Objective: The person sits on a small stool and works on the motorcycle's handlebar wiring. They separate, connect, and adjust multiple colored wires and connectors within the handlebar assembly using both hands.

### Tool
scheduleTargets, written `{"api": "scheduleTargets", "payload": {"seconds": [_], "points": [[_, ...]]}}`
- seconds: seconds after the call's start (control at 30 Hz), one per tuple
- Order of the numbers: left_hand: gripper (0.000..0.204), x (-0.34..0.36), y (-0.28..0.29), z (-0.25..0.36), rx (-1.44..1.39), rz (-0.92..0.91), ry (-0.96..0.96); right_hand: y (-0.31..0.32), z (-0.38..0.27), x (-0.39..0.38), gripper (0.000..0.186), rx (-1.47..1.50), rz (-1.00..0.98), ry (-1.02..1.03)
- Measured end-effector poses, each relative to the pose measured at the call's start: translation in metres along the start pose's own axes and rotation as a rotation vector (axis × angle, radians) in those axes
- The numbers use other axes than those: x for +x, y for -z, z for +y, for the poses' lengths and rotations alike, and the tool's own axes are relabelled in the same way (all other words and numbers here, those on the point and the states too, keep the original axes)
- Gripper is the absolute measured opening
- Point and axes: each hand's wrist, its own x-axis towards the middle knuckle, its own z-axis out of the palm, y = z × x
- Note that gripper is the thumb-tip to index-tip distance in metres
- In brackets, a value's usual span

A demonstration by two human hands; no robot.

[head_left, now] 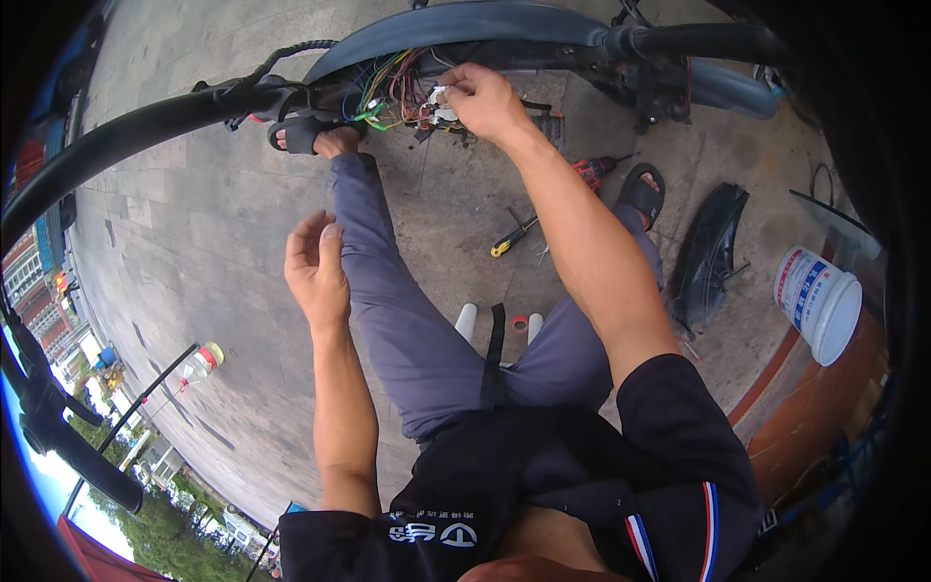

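Observation:
My right hand (482,103) reaches up to the frame of an electric scooter or bike and pinches a white plug connector (439,96). A bundle of coloured wires (396,78) hangs from the frame beside it, with green connectors (371,114) at its left end. More white connectors sit under my right fingertips, partly hidden by them. My left hand (318,274) is raised over the paving beside my left knee, away from the wires. Its fingers are curled in toward the thumb; whatever lies between them, if anything, is too small to make out.
The black handlebar (136,136) curves along the left. On the paving lie a yellow-handled screwdriver (514,237), a red cordless drill (593,172), a roll of red tape (520,324) and a black curved fender (710,254). A white bucket (817,303) stands at the right.

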Motion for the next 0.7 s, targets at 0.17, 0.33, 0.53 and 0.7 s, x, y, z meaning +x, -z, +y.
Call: {"api": "scheduleTargets", "payload": {"seconds": [0.17,0.33,0.53,0.7], "points": [[0.038,0.072,-0.086,-0.044,-0.256,-0.134,0.466,0.000,-0.001,-0.001,0.023,0.016,0.005,-0.010],[0.036,0.083,-0.121,-0.067,-0.484,-0.019,0.639,-0.005,0.001,0.003,0.022,0.005,-0.018,-0.002],[0.019,0.085,-0.122,-0.058,-0.218,0.079,0.209,-0.003,0.006,0.007,0.022,0.023,-0.008,0.001],[0.012,0.104,-0.128,-0.036,0.168,0.066,-0.333,-0.007,0.008,0.004,0.022,-0.022,0.017,0.007]]}}
